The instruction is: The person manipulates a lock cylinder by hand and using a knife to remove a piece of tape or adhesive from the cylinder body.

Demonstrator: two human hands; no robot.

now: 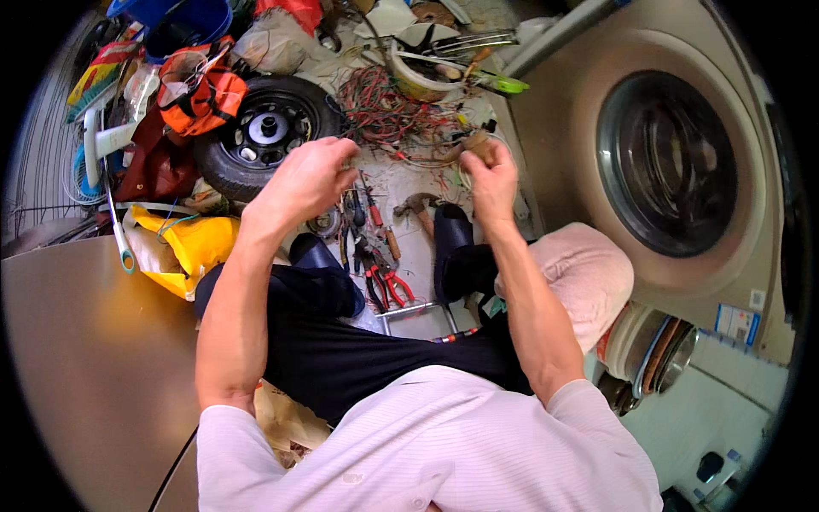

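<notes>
My left hand (pixel 314 175) hovers just right of a small black tire, its fingers curled in a pinch; whatever they may hold is too small to make out. In my right hand (pixel 494 181) is a short tan-brown, handle-like piece (pixel 479 145), partly covered by the fingers. A pale wire (pixel 505 139) loops close by that hand. Beyond and between both hands lies a tangle of red, green and dark wires (pixel 375 107). Below them on the floor are a hammer (pixel 418 205), red-handled pliers (pixel 389 286) and a red screwdriver (pixel 374 209).
The tire (pixel 269 128) lies at left with an orange bag (pixel 200 94) against it. At the far side stands a white tub (pixel 418 81) of tools. A front-loading washing machine (pixel 563 128) borders the right. A yellow bag (pixel 200 252) sits at left beside a brown panel (pixel 102 341).
</notes>
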